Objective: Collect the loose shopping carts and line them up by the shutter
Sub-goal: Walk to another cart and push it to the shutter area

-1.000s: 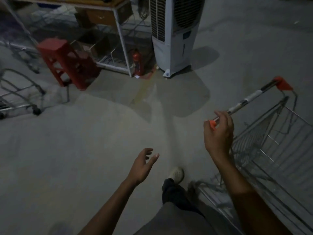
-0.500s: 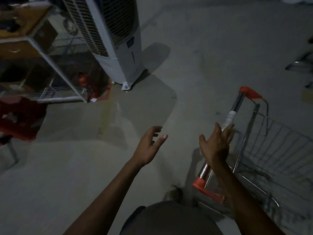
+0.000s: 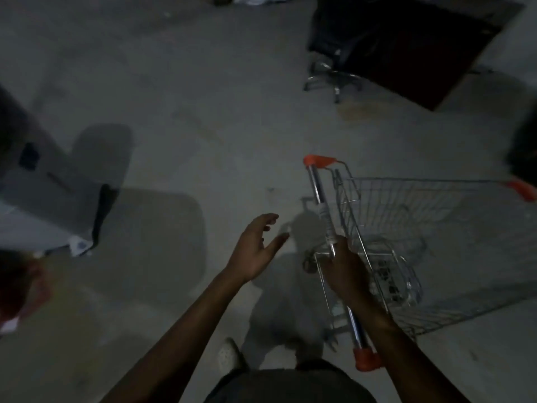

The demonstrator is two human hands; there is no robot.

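A wire shopping cart [image 3: 406,228] with orange corner caps stands on the grey floor at the right of the head view. Its chrome handle bar [image 3: 319,193] runs from an orange cap at the far end to another near my body. My right hand [image 3: 343,269] grips the bar around its middle. My left hand [image 3: 255,248] hovers to the left of the bar with fingers spread, holding nothing and touching nothing. No shutter is in view.
A white air cooler [image 3: 49,199] stands at the left edge. A dark office chair [image 3: 334,71] on a chrome wheeled base and a dark panel [image 3: 421,48] sit at the top right. Something red [image 3: 20,286] blurs at the lower left. My shoe [image 3: 229,356] is below.
The view has swung right; the cooler and red stool slid left. The cart has turned so its handle runs toward me, and my right hand has closed around the bar.
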